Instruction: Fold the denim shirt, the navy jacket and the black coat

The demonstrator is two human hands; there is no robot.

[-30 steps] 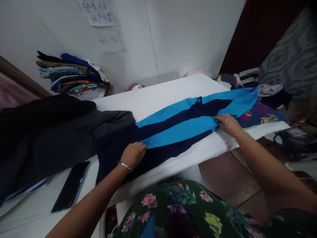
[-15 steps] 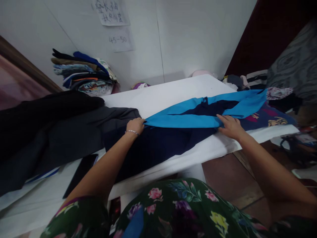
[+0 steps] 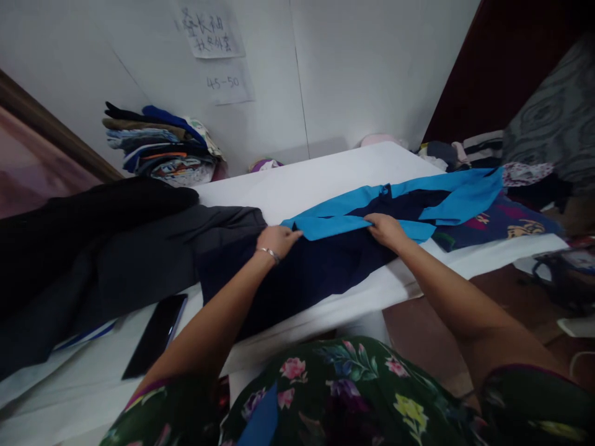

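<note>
A navy and bright blue garment [image 3: 320,266] lies across the white-covered table in front of me. Its long blue strip [image 3: 330,227], shaped like a sleeve, runs along the top of the navy part. My left hand [image 3: 277,241] pinches the strip's left end, with a bracelet on the wrist. Farther right along the same strip, my right hand [image 3: 387,231] grips its edge between thumb and fingers. Another blue part [image 3: 460,197] of the garment stretches to the right, over a patterned dark blue cloth [image 3: 515,226].
Dark grey and black clothes [image 3: 139,254] are heaped on the left. A phone [image 3: 155,334] lies by the table's near edge. Against the wall stands a stack of folded clothes [image 3: 162,145], below handwritten paper signs [image 3: 211,31]. More clothes [image 3: 483,148] sit at the far right.
My right hand has moved left along the blue strip, and my left hand slightly right, bringing them closer together. The strip's right end now lies free beyond my right hand.
</note>
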